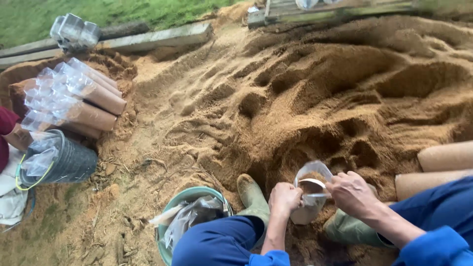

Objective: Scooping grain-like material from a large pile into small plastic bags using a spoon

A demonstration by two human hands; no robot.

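Lower centre: left hand [285, 196] grips bag [309, 194] rim; right hand [351, 193] clamps scoop [313, 182] over its mouth. Risk: slack rim folds, sawdust [315, 98] spills past.

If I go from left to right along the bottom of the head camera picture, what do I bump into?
Black bucket → green bucket holding clear bags → olive rubber boot → left hand → clear bag of sawdust → right hand → filled sawdust rolls.
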